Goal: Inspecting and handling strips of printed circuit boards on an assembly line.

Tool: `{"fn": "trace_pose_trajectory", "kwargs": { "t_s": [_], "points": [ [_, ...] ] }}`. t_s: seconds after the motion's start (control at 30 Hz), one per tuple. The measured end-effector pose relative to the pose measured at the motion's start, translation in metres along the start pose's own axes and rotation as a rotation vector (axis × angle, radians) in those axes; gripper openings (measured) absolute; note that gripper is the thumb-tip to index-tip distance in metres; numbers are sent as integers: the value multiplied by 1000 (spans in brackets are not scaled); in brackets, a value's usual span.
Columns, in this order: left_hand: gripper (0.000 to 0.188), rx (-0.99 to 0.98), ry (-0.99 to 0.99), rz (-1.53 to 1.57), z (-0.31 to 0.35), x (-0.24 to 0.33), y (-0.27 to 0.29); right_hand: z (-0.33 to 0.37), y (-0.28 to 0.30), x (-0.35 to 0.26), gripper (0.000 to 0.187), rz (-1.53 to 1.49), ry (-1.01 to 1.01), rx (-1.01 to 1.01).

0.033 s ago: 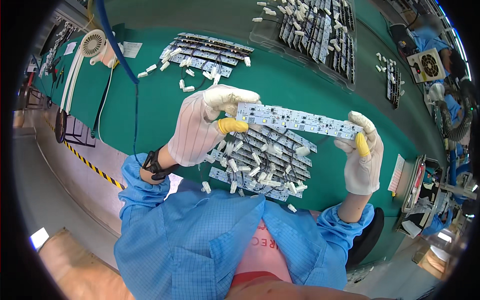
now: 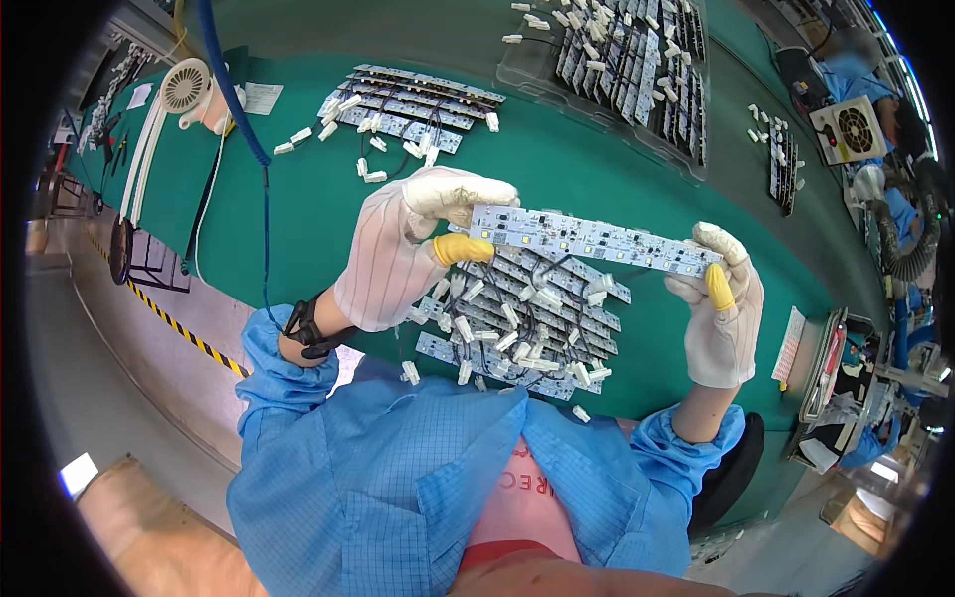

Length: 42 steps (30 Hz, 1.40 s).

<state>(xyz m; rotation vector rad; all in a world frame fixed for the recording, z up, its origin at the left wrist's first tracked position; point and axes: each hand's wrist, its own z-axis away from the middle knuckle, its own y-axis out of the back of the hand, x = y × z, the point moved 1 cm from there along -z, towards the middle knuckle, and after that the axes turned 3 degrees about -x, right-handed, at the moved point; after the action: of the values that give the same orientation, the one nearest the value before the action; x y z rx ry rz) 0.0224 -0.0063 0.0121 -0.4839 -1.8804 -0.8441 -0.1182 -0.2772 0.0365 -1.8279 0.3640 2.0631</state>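
Note:
A long white LED circuit board [image 2: 597, 242] stretches between my two gloved hands, its component side toward me. My left hand [image 2: 408, 239] pinches the left end between thumb and fingers. At the other end, my right hand [image 2: 718, 294] grips the board's right tip. Both striped white gloves have a yellow covering on one fingertip. Below the held board lies a pile of similar LED boards [image 2: 458, 350] with dark wires and white plug connectors [image 2: 537, 364]. The held board overlaps the pile's far edge in view.
Another stack of LED boards [image 2: 398, 99] lies farther off on the green mat [image 2: 298, 219]. A clear tray [image 2: 597, 124] full of wired boards stands beyond, with a smaller bundle [image 2: 782, 169] to its right. A white fan [image 2: 186, 90] and a hanging blue cord [image 2: 267, 214] are at left.
The hanging blue cord has shifted slightly left. My hands and the held board look practically still.

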Motion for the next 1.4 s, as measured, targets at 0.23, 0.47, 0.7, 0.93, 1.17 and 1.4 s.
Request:
{"fn": "trace_pose_trajectory", "kwargs": {
  "t_s": [0.23, 0.47, 0.7, 0.93, 1.17, 1.4],
  "points": [
    [46, 210, 83, 208, 1, -7, -9, 1, 3, 0, 88, 87, 63, -78],
    [47, 188, 85, 259, 0, -4, -5, 1, 6, 3, 77, 60, 140, -147],
    [45, 194, -49, 345, 2, -11, -2, 7, -5, -2, 46, 108, 178, -77],
    [51, 190, 16, 203, 1, -13, 5, 9, -6, -11, 54, 121, 62, -127],
    [48, 238, -26, 268, 4, -23, 5, 13, -13, -17, 53, 137, 90, -124],
    [45, 303, 93, 92, 1, -25, 8, 11, -6, -17, 62, 112, 131, -259]
  ]
}}
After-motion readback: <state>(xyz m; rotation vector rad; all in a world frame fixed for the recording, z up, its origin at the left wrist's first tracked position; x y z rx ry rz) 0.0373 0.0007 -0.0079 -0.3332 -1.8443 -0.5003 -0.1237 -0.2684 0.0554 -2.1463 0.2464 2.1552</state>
